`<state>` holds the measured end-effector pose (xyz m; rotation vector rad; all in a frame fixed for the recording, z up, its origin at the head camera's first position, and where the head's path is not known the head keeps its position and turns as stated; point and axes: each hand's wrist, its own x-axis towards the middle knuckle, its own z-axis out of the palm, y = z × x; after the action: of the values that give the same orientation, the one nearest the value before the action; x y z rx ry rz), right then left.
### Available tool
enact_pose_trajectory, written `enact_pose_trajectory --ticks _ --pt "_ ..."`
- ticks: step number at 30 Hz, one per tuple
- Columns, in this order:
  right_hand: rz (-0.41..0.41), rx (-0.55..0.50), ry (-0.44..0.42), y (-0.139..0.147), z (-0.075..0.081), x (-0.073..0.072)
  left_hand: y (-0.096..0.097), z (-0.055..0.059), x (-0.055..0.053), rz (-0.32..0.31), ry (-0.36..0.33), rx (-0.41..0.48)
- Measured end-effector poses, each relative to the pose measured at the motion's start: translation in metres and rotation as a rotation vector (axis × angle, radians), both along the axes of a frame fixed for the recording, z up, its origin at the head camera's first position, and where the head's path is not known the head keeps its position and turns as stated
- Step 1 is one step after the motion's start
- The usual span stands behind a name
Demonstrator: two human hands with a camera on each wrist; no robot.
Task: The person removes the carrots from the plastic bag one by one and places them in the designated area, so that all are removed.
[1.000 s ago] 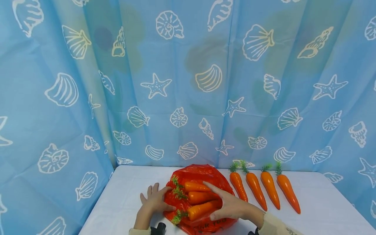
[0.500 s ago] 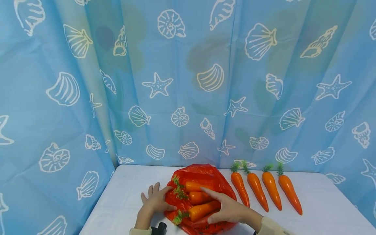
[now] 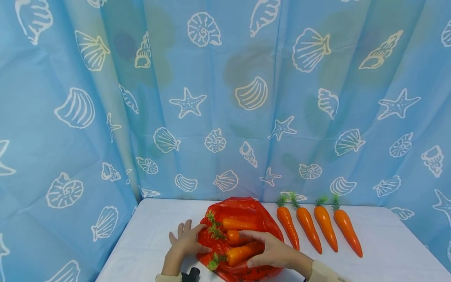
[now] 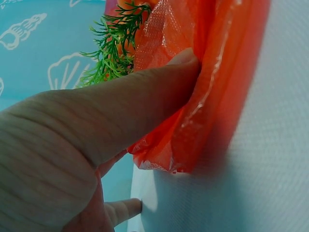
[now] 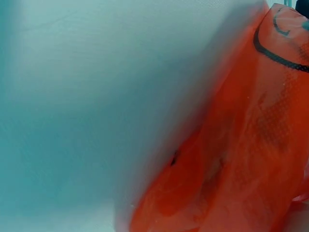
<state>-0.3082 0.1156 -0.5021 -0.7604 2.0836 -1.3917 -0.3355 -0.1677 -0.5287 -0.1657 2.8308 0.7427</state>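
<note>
A thin red plastic bag point(image 3: 243, 205) with black printing lies on the table. Three orange carrots with green tops lie at it: a far carrot point(image 3: 235, 224), a middle carrot point(image 3: 231, 237) and a near carrot point(image 3: 241, 253). My left hand point(image 3: 188, 242) is spread at the bag's left edge, index finger and thumb touching the plastic. In the left wrist view its thumb point(image 4: 140, 94) presses straight against a fold of the bag. My right hand point(image 3: 275, 249) arches over the carrots' right ends, index finger across the middle carrot, thumb low on the bag. Its other fingers are hidden.
A row of several carrots point(image 3: 325, 229) lies on the white table point(image 3: 387, 243) to the right of the bag. Behind the table hangs a blue curtain point(image 3: 218, 160) with white shell prints. A black wrist strap part point(image 3: 192, 274) shows beside my left wrist.
My right hand has slid slightly left, and its index finger has come down from the far carrot onto the middle one. My left hand and the bag have stayed in place.
</note>
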Motion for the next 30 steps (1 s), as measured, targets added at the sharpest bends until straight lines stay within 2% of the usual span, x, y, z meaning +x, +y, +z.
enact_pose_trajectory --ticks 6,11,24,30 --pt "0.005 -0.033 -0.034 -0.002 -0.001 0.001 0.000 0.000 0.002 0.000 0.001 0.001" --pt "0.031 -0.015 -0.052 -0.002 -0.008 0.002 0.001 0.000 0.002 0.000 0.010 -0.006" --pt "-0.047 0.039 0.064 -0.013 -0.003 -0.003 0.000 -0.003 -0.001 0.005 0.004 -0.004" --pt "-0.017 0.005 0.006 -0.018 -0.003 -0.004 0.000 -0.003 0.000 0.008 0.008 0.010"
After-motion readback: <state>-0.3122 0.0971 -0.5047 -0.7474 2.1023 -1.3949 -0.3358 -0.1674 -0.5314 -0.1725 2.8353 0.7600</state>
